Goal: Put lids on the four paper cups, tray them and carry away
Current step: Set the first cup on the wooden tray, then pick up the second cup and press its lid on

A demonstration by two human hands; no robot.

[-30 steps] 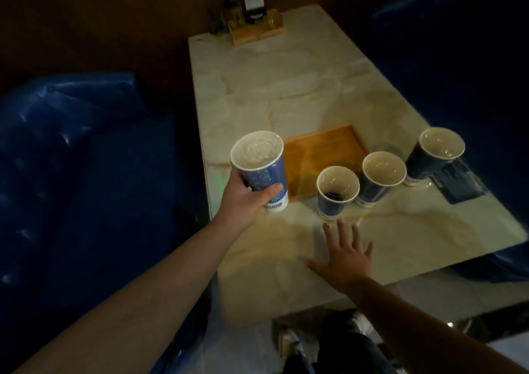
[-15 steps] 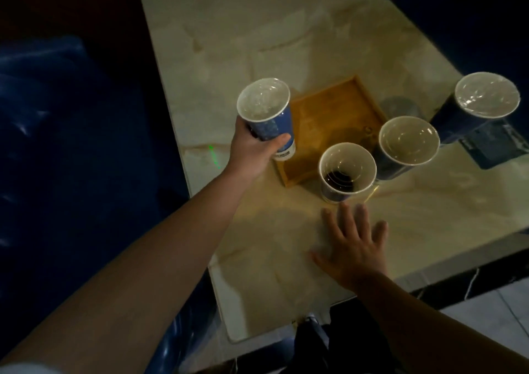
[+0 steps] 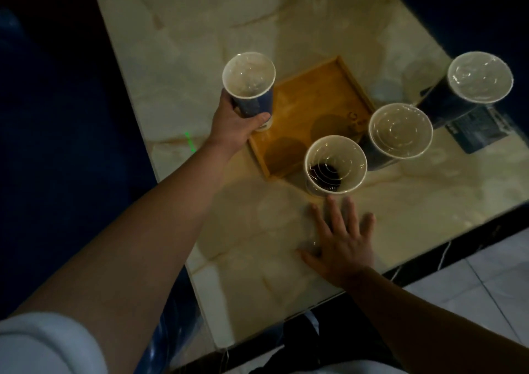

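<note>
My left hand (image 3: 233, 123) grips a blue paper cup with a clear lid (image 3: 249, 78); the cup's base is at the near left corner of the wooden tray (image 3: 312, 98). Three more lidded blue cups stand on the marble table: one (image 3: 335, 164) at the tray's near edge with dark liquid visible inside, one (image 3: 399, 130) to its right, and one (image 3: 479, 78) at the far right. My right hand (image 3: 340, 239) lies flat on the table with fingers spread, just in front of the nearest cup, holding nothing.
A dark card or leaflet (image 3: 478, 133) lies under the far right cup. The marble table (image 3: 200, 30) stretches away ahead; its near edge (image 3: 429, 262) runs by my right wrist. Dark blue seating (image 3: 57, 144) borders the table's left side. White floor tiles (image 3: 486, 287) show at lower right.
My left hand has carried the lidded cup rightward and down, from beside the tray to its near left corner. The camera has tilted down and closer. My right hand stays flat on the table.
</note>
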